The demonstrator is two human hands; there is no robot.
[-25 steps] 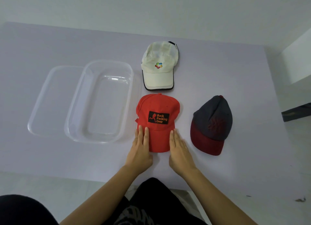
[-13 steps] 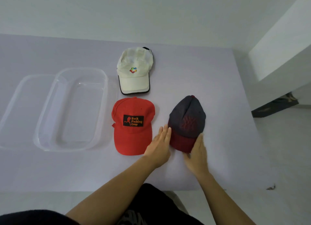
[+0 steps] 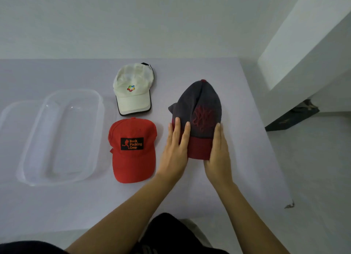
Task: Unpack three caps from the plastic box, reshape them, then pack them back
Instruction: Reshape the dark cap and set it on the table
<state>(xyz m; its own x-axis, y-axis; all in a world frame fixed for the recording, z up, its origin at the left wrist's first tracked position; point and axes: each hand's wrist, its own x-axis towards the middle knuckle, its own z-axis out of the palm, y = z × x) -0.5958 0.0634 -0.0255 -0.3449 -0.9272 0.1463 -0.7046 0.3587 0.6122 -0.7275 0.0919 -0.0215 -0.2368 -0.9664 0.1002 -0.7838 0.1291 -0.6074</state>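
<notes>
A dark grey cap [image 3: 201,105] with a dark red brim is held up off the table between both hands. My left hand [image 3: 175,151] holds the brim's left side and my right hand [image 3: 218,155] its right side. The fingers lie straight on top and the thumbs are hidden under the brim. To the left, a red cap [image 3: 133,158] with a black patch lies flat. A white cap [image 3: 133,94] with a dark-edged brim lies behind it. The clear plastic box [image 3: 62,179] stands empty at the left.
The box's clear lid [image 3: 11,117] lies partly under the box's left side. The pale purple table [image 3: 243,177] ends just right of the dark cap. A white wall block [image 3: 303,45] and a dark object [image 3: 292,119] on the floor are beyond that edge.
Both hands left the red cap, moved right to the dark cap and took its brim. The dark cap has since come up off the table. My view has turned right.
</notes>
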